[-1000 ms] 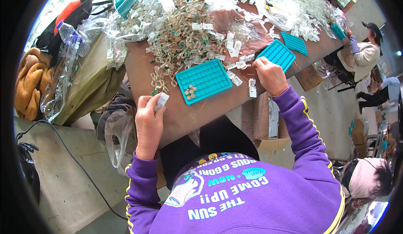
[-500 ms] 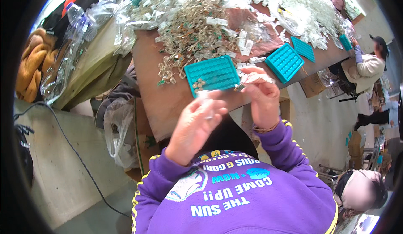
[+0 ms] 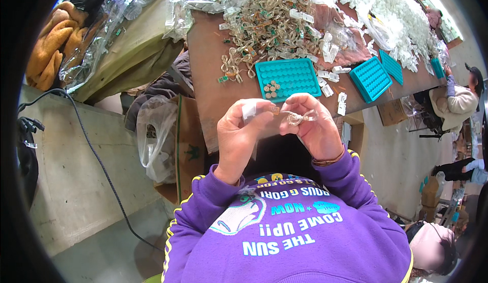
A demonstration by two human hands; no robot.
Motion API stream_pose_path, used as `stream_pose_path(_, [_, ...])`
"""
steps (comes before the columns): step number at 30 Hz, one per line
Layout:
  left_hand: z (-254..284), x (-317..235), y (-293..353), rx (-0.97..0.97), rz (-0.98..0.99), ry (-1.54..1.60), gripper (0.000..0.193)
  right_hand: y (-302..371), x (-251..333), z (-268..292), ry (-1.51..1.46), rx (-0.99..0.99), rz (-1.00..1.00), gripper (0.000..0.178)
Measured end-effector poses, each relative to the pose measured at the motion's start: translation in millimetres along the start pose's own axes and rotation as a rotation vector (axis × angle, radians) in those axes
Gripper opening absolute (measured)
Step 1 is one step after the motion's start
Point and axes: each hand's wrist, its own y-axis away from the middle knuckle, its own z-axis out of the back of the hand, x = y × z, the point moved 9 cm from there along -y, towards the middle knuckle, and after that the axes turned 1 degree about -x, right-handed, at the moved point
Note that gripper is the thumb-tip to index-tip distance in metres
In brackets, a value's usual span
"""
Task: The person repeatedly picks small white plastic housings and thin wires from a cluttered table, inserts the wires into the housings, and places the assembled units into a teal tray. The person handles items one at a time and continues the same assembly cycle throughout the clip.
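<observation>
In front of my chest, my right hand [image 3: 319,133] pinches a small tied bundle of pale, thin wire [image 3: 300,118] between thumb and fingers. A small orange-brown tab [image 3: 275,110] at the bundle's left end sits at the fingertips of my left hand [image 3: 238,138], which is closed in a pinch on it. Something white [image 3: 249,109] shows at the left fingers; whether it is wrapped round a finger or held, I cannot tell. Just beyond both hands lies a teal tray [image 3: 301,64] with rows of hollows. Several small round beige pieces [image 3: 272,88] rest in its near left corner.
A large heap of tied wire bundles [image 3: 274,24] covers the table [image 3: 213,87] behind the tray. White plastic pieces [image 3: 330,74] lie right of it, near more teal trays [image 3: 370,80]. A white heap [image 3: 396,24] spreads far right. A plastic bag [image 3: 152,130] hangs at left; a person [image 3: 450,92] sits at right.
My hands have come together, the left now pinching the tab at the wire bundle's end. The view has shifted, so the table and trays appear further right and higher.
</observation>
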Motion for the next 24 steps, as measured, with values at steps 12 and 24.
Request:
stream_pose_path(12, [-2.8,-26.1,2.0,-0.009,-0.302,-0.553,0.017,4.4,0.1,13.5,0.108,-0.246,-0.112,0.017])
stream_pose_path(24, [0.1,-22.4,6.1,-0.044,-0.225,-0.503,0.013,10.6,55.8,-51.3,1.39,0.13,0.465,0.019])
